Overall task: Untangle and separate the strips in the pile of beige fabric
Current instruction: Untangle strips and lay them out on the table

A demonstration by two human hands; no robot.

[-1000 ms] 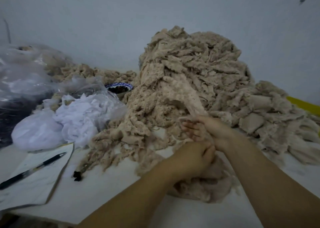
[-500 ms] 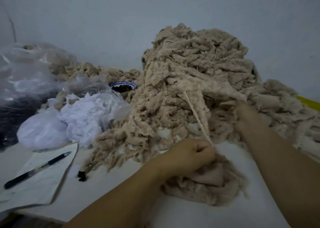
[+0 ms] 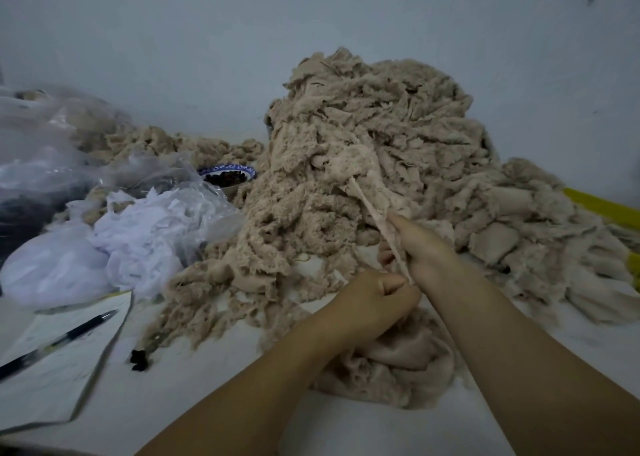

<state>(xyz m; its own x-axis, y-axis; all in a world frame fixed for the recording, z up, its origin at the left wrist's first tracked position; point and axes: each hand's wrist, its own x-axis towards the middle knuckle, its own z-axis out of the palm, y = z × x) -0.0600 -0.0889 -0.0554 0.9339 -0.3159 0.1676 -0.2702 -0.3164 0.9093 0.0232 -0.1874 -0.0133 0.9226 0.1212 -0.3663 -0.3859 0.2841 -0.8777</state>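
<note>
head: bowl point(image 3: 251, 171) holds dark bits point(image 3: 227, 178), bag point(image 3: 204, 201) white fabric point(image 3: 149, 234), beside pile point(image 3: 398, 126).

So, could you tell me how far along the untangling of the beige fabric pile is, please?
Early, it seems. Done: only a small heap of beige fabric lies nearest the camera. In hand: one strip is pulled taut out of the big pile, the left hand gripping its near end and the right hand holding it higher up. Left: nearly all of the big pile, tall and tangled.
</note>
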